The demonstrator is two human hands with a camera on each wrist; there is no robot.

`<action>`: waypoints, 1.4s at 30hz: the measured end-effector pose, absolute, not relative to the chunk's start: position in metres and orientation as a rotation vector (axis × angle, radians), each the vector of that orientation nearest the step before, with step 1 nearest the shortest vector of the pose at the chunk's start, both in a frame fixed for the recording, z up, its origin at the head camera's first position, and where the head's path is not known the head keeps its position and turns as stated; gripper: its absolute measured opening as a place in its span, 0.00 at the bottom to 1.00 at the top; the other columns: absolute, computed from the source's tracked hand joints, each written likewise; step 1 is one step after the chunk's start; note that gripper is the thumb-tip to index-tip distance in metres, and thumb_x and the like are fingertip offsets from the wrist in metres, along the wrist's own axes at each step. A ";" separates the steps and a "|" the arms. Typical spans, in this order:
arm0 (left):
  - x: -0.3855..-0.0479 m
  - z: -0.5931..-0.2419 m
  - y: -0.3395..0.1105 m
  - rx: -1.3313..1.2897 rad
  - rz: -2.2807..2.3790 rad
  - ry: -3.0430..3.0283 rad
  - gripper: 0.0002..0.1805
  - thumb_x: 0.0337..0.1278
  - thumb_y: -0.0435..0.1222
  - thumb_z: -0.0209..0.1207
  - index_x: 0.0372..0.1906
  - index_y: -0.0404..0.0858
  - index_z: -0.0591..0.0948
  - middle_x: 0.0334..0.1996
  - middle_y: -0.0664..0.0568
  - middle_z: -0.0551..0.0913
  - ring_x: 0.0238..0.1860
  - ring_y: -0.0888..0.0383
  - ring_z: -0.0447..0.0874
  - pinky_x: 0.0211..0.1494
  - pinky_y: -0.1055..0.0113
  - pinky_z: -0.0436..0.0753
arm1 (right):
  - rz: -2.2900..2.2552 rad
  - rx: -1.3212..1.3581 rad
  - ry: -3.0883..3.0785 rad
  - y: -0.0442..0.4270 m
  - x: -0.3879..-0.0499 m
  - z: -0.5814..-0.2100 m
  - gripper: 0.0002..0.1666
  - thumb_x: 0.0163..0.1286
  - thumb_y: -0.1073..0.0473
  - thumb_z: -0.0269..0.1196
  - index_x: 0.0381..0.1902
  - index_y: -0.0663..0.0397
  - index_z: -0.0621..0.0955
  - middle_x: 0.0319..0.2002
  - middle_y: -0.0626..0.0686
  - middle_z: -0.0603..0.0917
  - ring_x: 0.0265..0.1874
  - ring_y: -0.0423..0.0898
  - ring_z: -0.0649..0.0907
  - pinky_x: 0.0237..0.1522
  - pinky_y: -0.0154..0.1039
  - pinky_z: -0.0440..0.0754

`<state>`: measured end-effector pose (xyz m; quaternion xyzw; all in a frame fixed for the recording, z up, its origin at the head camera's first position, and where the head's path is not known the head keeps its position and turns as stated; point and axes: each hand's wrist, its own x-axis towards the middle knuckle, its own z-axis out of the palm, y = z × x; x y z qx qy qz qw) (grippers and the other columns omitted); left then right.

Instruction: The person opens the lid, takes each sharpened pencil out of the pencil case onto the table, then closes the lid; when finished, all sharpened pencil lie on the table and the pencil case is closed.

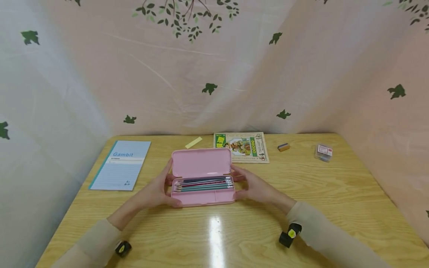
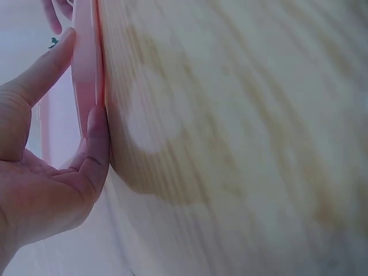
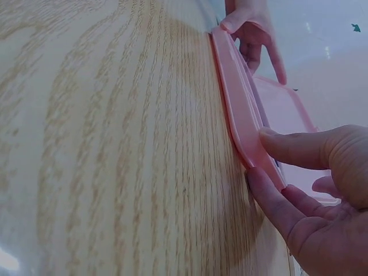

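A pink pencil case (image 1: 194,200) stands on the table with its lid (image 1: 202,163) raised at the back. Several pencils (image 1: 203,184) lie side by side in its rear compartment, erasers toward the right. At the case's left end, my left hand (image 1: 155,192) grips it, thumb at the front corner and a finger up along the lid. My right hand (image 1: 256,187) holds the opposite end between thumb and fingers. Seen from the right wrist, the thumb presses the case's front wall (image 3: 241,115) while fingertips reach under its edge. In the left wrist view, the case (image 2: 86,80) appears edge-on.
A Gambit notebook (image 1: 122,165) lies at the left. Behind the case are a yellow strip (image 1: 193,142) and an illustrated booklet (image 1: 258,149), partly covered by the lid. Farther right sit a small blue-and-brown block (image 1: 283,147) and a small clear box (image 1: 323,152). Curtains enclose the table.
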<state>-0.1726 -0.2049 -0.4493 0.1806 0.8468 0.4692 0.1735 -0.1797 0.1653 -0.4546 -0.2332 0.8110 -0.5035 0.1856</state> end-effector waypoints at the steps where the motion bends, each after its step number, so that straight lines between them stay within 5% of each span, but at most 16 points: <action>1: -0.173 -0.450 -0.205 0.508 1.335 2.397 0.78 0.41 0.41 0.82 0.81 0.50 0.29 0.55 0.46 0.76 0.53 0.50 0.73 0.50 0.63 0.78 | -1.418 -0.656 2.283 0.165 -0.179 -0.454 0.59 0.60 0.71 0.72 0.81 0.54 0.53 0.67 0.63 0.72 0.68 0.63 0.71 0.69 0.59 0.67; 20: -0.172 -0.452 -0.207 0.478 1.395 2.352 0.76 0.42 0.36 0.81 0.82 0.51 0.32 0.59 0.39 0.72 0.50 0.46 0.72 0.44 0.64 0.84 | -1.406 -0.659 2.286 0.168 -0.179 -0.449 0.56 0.62 0.69 0.72 0.81 0.54 0.56 0.68 0.62 0.72 0.67 0.62 0.72 0.66 0.58 0.71; 30: -0.172 -0.451 -0.207 0.449 1.365 2.357 0.77 0.42 0.38 0.81 0.82 0.53 0.31 0.59 0.38 0.70 0.39 0.49 0.74 0.37 0.68 0.79 | -1.366 -0.787 2.465 0.162 -0.186 -0.429 0.37 0.65 0.71 0.70 0.71 0.61 0.72 0.63 0.61 0.77 0.60 0.59 0.79 0.53 0.46 0.84; 42: -0.171 -0.452 -0.207 0.408 1.297 2.399 0.77 0.41 0.42 0.81 0.81 0.57 0.30 0.62 0.42 0.69 0.30 0.52 0.75 0.31 0.65 0.81 | -1.024 -1.102 2.602 0.131 -0.187 -0.425 0.27 0.66 0.70 0.69 0.63 0.61 0.80 0.58 0.56 0.82 0.55 0.52 0.81 0.54 0.45 0.82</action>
